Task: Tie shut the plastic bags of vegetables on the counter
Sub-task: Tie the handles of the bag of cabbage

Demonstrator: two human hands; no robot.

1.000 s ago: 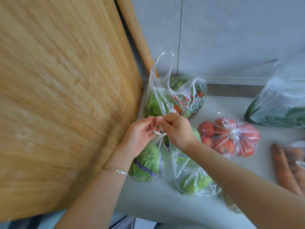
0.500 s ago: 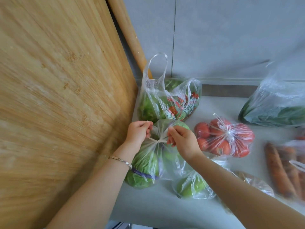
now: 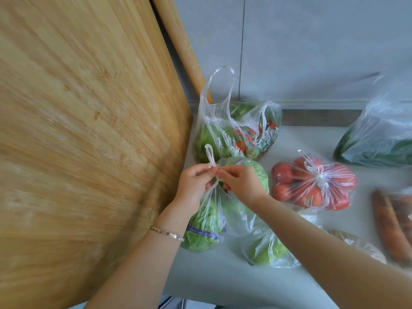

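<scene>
Mid-frame, your left grip (image 3: 194, 181) and right grip (image 3: 243, 184) are each clamped on a handle of the lettuce bag (image 3: 205, 230), which sits on the table (image 3: 223, 284) beside the cutting board (image 3: 89, 152). Pull both ends apart evenly, low against the gathered neck, so the knot seats tight without tearing the thin film.
</scene>
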